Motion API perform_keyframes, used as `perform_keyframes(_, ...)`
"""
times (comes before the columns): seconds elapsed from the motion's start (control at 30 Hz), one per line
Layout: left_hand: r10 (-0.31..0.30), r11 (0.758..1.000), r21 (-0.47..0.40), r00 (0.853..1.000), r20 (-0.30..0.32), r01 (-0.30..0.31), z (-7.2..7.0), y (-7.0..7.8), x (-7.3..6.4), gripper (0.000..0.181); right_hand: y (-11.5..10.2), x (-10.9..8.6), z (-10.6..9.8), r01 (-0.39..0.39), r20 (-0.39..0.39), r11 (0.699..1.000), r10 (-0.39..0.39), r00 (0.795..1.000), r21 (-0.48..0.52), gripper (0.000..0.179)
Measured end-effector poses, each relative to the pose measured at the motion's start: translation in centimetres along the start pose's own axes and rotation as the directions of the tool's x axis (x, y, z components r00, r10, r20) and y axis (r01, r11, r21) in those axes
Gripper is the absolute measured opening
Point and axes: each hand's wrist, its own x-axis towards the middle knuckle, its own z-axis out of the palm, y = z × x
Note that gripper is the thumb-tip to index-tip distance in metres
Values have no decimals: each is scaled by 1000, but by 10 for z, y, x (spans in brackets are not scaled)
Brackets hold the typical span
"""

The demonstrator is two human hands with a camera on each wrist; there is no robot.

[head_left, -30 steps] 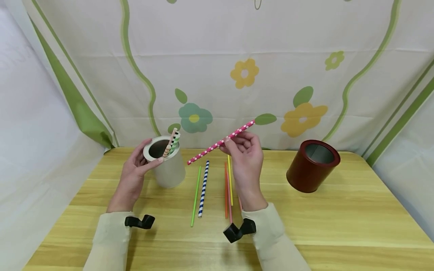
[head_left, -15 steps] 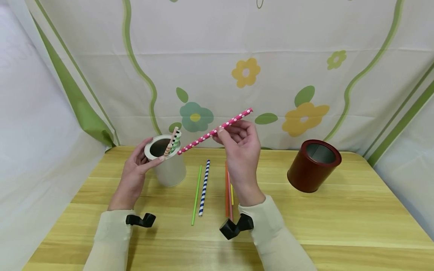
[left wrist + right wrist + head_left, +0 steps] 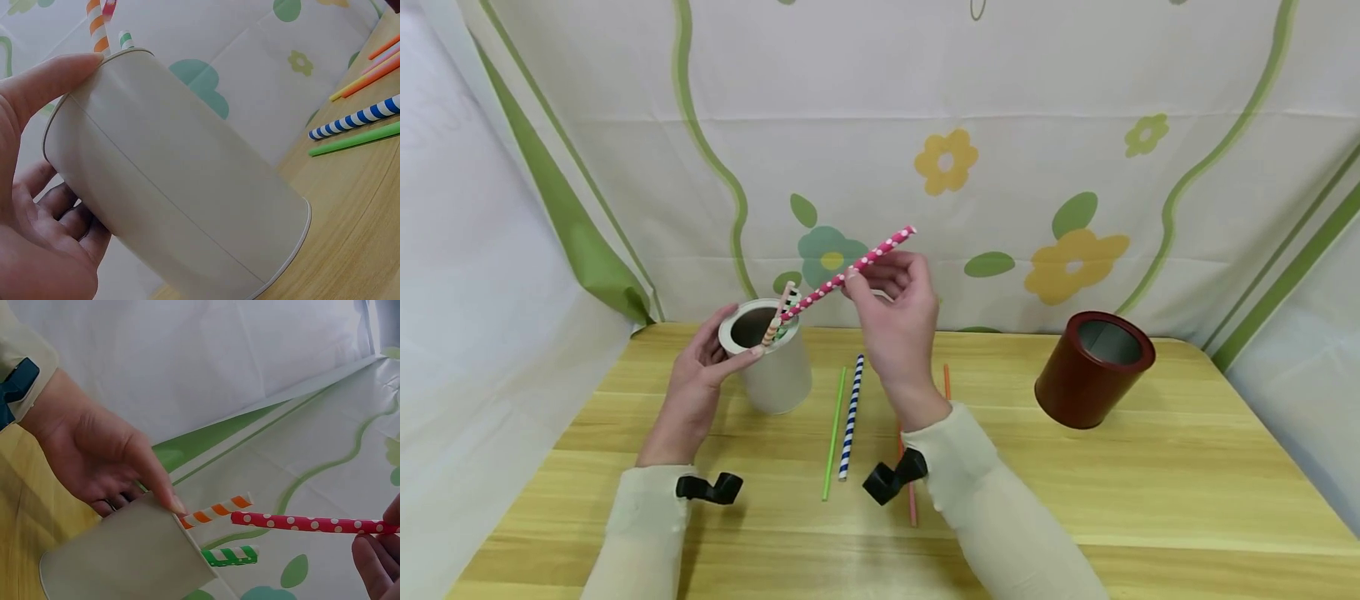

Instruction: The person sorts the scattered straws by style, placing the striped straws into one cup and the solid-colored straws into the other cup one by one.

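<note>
My left hand (image 3: 691, 390) grips the white can (image 3: 781, 382) at the left, thumb at its rim and fingers round its far side. An orange-striped straw (image 3: 219, 511) and a green-striped straw (image 3: 232, 555) stick out of the can's mouth. Between thumb and fingers, my right hand (image 3: 898, 329) pinches a pink straw with white dots (image 3: 880, 252). This straw slants down to the left, its lower end close to the can's opening. In the right wrist view that end is beside the striped straws, outside the rim.
On the wooden table (image 3: 760, 533) lie a green straw (image 3: 833, 437) and a blue-striped straw (image 3: 852, 421). Several orange, pink and yellow straws lie partly under my right arm. A dark red can (image 3: 1078, 387) stands at the right. Behind hangs a flowered curtain (image 3: 865, 167).
My right hand has moved left and slightly up, bringing the dotted straw's lower end to the white can's mouth. The left hand and can have stayed in place.
</note>
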Motion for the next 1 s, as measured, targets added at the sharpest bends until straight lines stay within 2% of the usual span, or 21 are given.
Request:
perform_keyframes(0.17,1,1000,-4,1000,0,-1,0,1,-1,83,12,-1,15,-38,45,994,43,998,-103,31)
perform_keyframes(0.4,13,1000,-1,1000,7,-13,2,1,-1,80,25,-6,27,-14,133,981,40,990,-192,28)
perform_keyframes(0.5,19,1000,-6,1000,5,-18,3,0,0,78,30,-10,30,-22,162,971,62,985,-239,27)
perform_keyframes(0.83,15,1000,-3,1000,-6,-15,4,-2,4,80,48,-19,39,-77,160,956,126,979,-283,25)
perform_keyframes(1.0,12,1000,0,1000,-16,-12,4,-1,3,80,55,-22,41,-106,153,937,164,974,-332,25)
